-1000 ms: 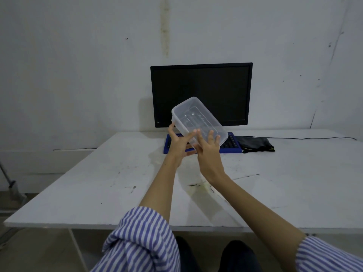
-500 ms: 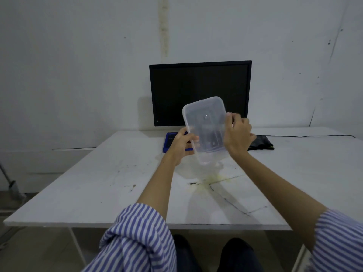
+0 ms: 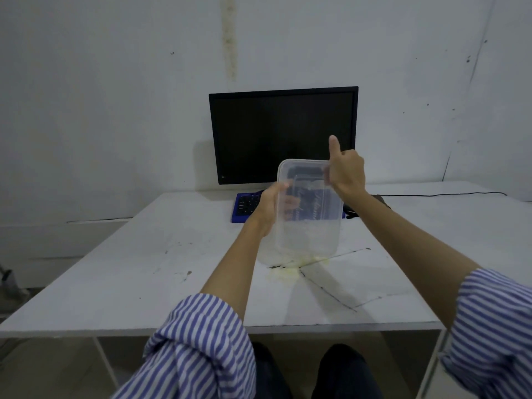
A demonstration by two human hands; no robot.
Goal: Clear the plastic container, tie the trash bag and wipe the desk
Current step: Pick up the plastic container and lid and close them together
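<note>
I hold a clear plastic container [image 3: 308,226] upright on its short side above the middle of the white desk [image 3: 144,277]. My left hand [image 3: 269,204] grips its left edge. At the container's top right corner sits my right hand [image 3: 345,174], fingers closed on the rim and thumb pointing up. A yellowish spill [image 3: 283,273] lies on the desk just under the container. A black bag [image 3: 352,213] lies behind my right forearm, mostly hidden.
A black monitor [image 3: 283,133] stands at the back against the wall, with a blue keyboard [image 3: 244,207] in front of it. A thin cable [image 3: 446,194] runs right along the desk's far edge. Dark cracks mark the desk near the spill.
The container has turned from tilted to upright and come lower and nearer. My right hand shifted from under it to its top right corner. The spill has become visible beneath it.
</note>
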